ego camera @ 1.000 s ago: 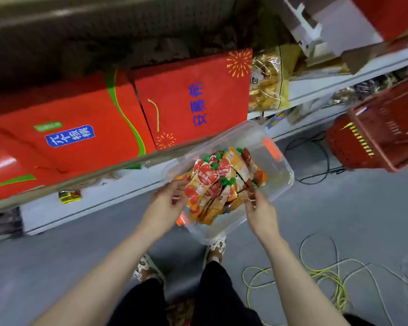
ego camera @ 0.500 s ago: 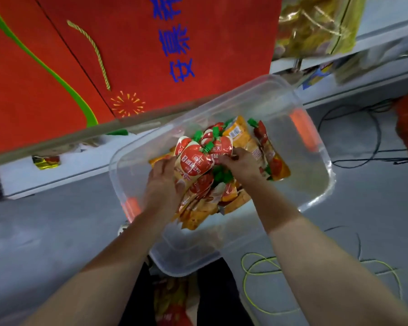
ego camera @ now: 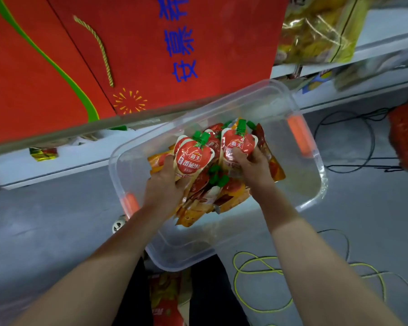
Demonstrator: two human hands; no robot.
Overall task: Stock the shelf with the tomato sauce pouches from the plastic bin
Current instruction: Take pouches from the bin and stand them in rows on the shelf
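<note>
A clear plastic bin with orange handle clips sits on the grey floor below me. Inside lies a heap of red tomato sauce pouches with green caps, on top of orange packets. My left hand grips a red pouch with several more fanned behind it. My right hand is closed around another red pouch, held upright just right of the first. The shelf edge runs across the upper left, above the bin.
Large red gift boxes fill the shelf above. Yellow snack bags stand at the upper right on a white shelf. A red basket sits at the right edge. Black and yellow-green cables lie on the floor.
The view has closed in on the bin. My right hand went from the bin's right side to the pile and gripped a pouch; both hands have raised their pouches upright.
</note>
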